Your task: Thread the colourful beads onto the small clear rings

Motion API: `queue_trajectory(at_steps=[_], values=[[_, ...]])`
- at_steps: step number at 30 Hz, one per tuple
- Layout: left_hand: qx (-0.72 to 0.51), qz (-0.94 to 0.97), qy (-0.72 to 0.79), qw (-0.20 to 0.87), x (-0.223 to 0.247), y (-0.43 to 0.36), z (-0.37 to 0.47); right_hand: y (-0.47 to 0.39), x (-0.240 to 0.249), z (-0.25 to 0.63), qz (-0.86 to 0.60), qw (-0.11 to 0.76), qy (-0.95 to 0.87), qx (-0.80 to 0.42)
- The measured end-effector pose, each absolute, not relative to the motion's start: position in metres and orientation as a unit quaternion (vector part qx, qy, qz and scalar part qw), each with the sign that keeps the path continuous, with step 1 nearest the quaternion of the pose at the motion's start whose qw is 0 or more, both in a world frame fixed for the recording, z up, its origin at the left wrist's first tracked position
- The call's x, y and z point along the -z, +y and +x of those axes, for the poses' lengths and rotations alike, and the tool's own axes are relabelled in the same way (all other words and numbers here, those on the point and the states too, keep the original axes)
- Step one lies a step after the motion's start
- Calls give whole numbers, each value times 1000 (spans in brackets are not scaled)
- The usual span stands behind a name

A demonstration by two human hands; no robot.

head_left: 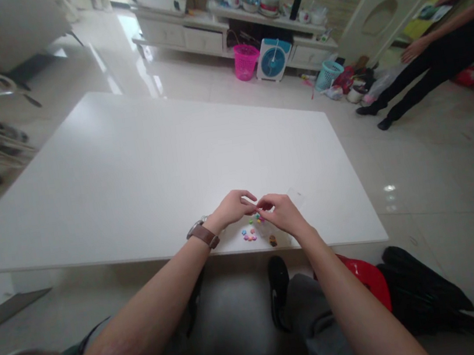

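My left hand (236,206), with a brown-strapped watch (204,233) on its wrist, meets my right hand (279,211) above the near edge of the white table (164,164). Thumb and fingertips of both are pinched close together; whatever lies between them is too small to name. Just below the hands are several small colourful beads (249,235), with more beads (259,218) partly under my right hand. A small brown object (273,240) sits near the table edge. Behind my right hand lies a clear, see-through item (296,197), perhaps a plastic bag.
Past the table stand a pink basket (246,62), a blue-and-white fan (274,59) and a low white cabinet (204,40). A person in dark trousers (433,65) stands at the right. A red item (368,276) is below the near right edge.
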State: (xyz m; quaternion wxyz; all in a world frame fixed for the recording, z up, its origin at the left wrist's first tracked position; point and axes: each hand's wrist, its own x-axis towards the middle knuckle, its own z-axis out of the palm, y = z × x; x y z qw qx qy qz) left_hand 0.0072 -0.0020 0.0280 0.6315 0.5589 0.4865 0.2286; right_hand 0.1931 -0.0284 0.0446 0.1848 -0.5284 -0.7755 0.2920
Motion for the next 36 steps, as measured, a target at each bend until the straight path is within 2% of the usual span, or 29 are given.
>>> queue_trajectory(at_steps=[2,6,8,13,18,23,30,36], values=[[-208,594,497,597,-29,-2,6,-27,-44,197,-536,155,-780,-284],[-181,692,544,439,-28,-2,1,-25,-38,205,-551,98,-786,-263],[-170,713,556,393,-28,-2,-1,-25,-34,206,-553,64,-791,-255],[-156,731,553,369,-28,-2,-2,-26,-29,203,-548,-22,-807,-218],[-151,738,552,358,-29,-2,-1,-28,-31,196,-551,-65,-814,-171],[-152,739,550,358,-30,-2,-2,-28,-35,195,-549,-81,-819,-149],[-162,742,545,355,-28,-2,-2,-28,-40,203,-551,-18,-814,-182],[-161,743,545,354,-29,-2,-3,-30,-28,198,-544,-22,-815,-199]])
